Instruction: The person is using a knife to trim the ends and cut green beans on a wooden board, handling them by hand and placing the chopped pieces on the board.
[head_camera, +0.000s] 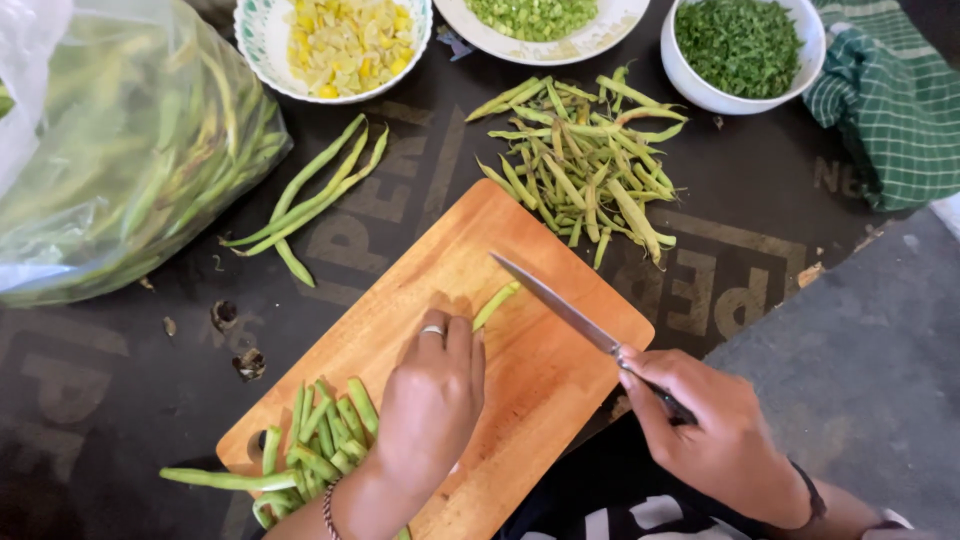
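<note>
The left hand (430, 400) lies palm down on the wooden cutting board (540, 380), its fingers closed over a green bean (496, 304) whose tip sticks out past the fingertips toward the middle of the board. The right hand (705, 430) has its fingers wrapped tight around the dark handle of a knife (560, 308), and the blade slants up and left over the board, its point just beside the bean's free end. At the near left corner of the board lies a heap of cut bean pieces (320, 445), some spilling off the edge. Beyond the board, on the dark printed bench (760, 200), sits a pile of trimmed bean ends (585, 165), and a few whole beans (315, 195) lie to the left of it. A clear plastic bag of beans (130, 140) fills the far left. Along the top edge stand a patterned bowl of yellow pieces (345, 40), a plate of chopped green bits (535, 20) and a white bowl of chopped herbs (740, 45), with a green checked cloth (890, 110) at the right.
</note>
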